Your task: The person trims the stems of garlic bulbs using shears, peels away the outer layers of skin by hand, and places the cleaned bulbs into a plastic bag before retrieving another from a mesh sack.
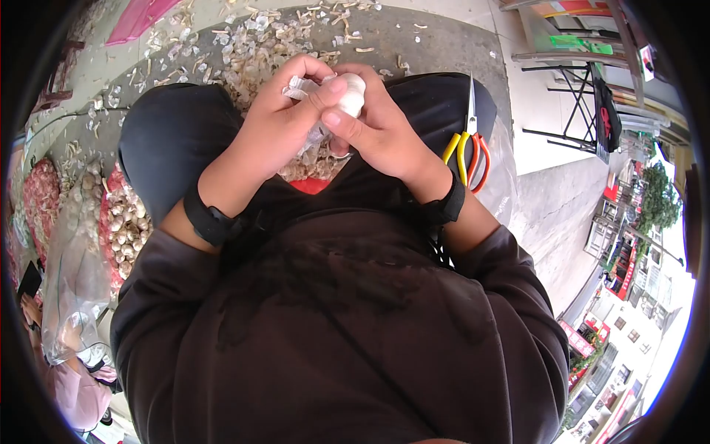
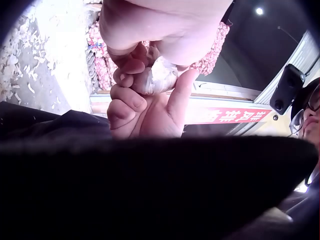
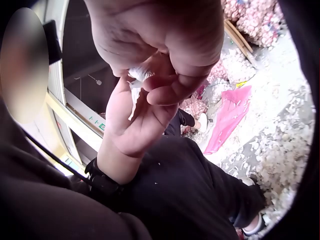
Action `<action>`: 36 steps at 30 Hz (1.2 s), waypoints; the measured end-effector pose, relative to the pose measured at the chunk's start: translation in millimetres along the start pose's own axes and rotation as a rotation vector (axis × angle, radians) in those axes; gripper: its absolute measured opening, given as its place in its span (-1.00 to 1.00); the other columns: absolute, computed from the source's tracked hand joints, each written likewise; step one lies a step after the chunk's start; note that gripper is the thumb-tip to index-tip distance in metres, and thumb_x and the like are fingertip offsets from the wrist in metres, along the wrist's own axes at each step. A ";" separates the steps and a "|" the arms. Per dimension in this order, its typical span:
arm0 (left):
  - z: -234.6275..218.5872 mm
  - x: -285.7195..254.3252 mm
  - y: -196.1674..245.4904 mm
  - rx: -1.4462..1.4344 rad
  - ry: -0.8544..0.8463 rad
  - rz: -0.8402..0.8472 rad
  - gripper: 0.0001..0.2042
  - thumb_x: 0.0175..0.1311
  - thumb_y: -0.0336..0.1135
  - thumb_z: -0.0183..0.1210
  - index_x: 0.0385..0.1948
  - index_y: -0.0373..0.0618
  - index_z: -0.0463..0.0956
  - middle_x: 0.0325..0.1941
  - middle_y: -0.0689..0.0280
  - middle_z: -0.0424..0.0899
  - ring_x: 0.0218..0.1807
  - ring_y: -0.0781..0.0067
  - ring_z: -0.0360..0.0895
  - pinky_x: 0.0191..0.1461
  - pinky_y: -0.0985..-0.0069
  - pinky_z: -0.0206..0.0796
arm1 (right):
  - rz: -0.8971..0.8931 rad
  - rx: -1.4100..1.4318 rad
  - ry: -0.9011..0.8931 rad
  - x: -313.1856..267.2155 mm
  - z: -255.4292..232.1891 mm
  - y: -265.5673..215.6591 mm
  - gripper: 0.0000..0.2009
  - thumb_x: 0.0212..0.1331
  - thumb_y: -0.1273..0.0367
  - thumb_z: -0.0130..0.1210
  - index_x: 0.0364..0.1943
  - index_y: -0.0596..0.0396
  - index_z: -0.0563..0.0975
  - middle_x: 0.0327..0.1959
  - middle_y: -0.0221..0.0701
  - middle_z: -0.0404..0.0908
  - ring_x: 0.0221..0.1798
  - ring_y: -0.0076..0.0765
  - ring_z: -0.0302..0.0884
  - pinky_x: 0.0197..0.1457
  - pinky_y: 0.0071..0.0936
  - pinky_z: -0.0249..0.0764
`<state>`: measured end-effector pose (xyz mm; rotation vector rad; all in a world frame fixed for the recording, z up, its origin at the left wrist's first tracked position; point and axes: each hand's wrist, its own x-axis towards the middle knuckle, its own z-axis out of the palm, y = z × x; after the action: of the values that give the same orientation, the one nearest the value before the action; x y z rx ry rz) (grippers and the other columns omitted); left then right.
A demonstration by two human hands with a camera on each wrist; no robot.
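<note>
A white garlic bulb (image 1: 353,95) is between both hands above the lap in the head view. My left hand (image 1: 285,122) pinches loose papery skin (image 1: 299,89) beside the bulb, its thumb against the bulb. Curled round the bulb's other side are the thumb and fingers of my right hand (image 1: 384,129). In the left wrist view the bulb (image 2: 159,77) shows its white skin between the hands. A strip of peeled skin (image 3: 134,97) hangs down over the palm in the right wrist view.
Scissors (image 1: 472,133) with red and yellow handles lie beside the right knee. Garlic skins (image 1: 251,44) litter the floor ahead. A red mesh sack of bulbs (image 1: 126,229) stands at the left, near a clear plastic bag (image 1: 74,281). Pink plastic (image 1: 140,18) lies at the far left.
</note>
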<state>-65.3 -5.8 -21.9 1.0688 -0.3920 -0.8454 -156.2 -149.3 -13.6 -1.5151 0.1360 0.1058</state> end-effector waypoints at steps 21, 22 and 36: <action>-8.9 -6.0 -5.4 0.945 -0.049 0.557 -0.67 0.21 -0.21 0.24 -0.12 -0.19 0.39 -0.20 0.06 0.51 -0.23 -0.07 0.52 -0.24 0.21 0.39 | 0.064 0.133 0.091 2.8 1.5 -2.8 -0.48 0.38 -0.06 -0.18 0.08 0.12 0.28 -0.34 -0.44 0.42 -0.45 -0.56 0.35 -0.37 -0.60 0.32; -9.7 -6.5 -5.0 0.977 -0.054 0.567 -0.71 0.17 -0.27 0.22 -0.16 -0.18 0.39 -0.24 0.07 0.52 -0.25 -0.08 0.53 -0.26 0.19 0.39 | 0.087 0.162 0.089 2.4 3.5 -3.9 -0.49 0.37 -0.06 -0.19 0.05 0.11 0.30 -0.35 -0.44 0.42 -0.48 -0.58 0.32 -0.42 -0.60 0.28; -24.9 4.6 -9.8 0.796 0.223 0.223 -0.77 0.13 -0.47 0.18 -0.16 -0.22 0.46 -0.23 0.06 0.60 -0.16 0.00 0.59 -0.12 0.28 0.45 | 0.115 0.522 -0.267 -0.5 -6.5 -12.7 -0.30 0.18 -0.26 -0.21 0.10 0.06 0.33 -0.55 -0.29 0.44 -0.63 -0.50 0.23 -0.51 -0.56 0.30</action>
<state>-50.2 3.6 -42.4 1.7941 -0.6695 -0.3500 -154.8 -156.5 -1.3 -0.9610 0.0313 0.3366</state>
